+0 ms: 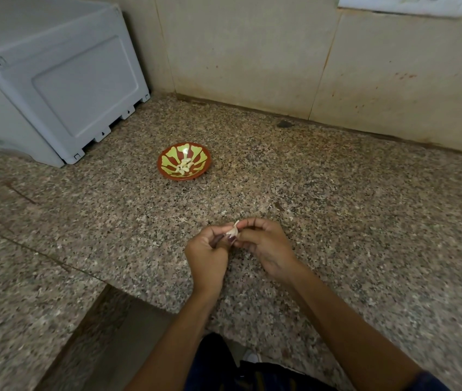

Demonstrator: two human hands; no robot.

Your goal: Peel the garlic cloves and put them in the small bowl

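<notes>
several peeled cloves [183,166] already in small bowl [167,153]; left hand [206,249] and right hand [263,244] both pinch one garlic clove [233,228], skin partly on.

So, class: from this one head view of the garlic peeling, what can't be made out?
- Garlic clove: mostly hidden by the left hand and right hand; how much is peeled is unclear.
- Peeled cloves in the small bowl: too small to count.
- White box: cut off at the left edge.

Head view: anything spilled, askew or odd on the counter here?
Nothing stands out. The red and green patterned small bowl sits level on the speckled granite counter with peeled garlic cloves inside; both hands pinch one garlic clove.
</notes>
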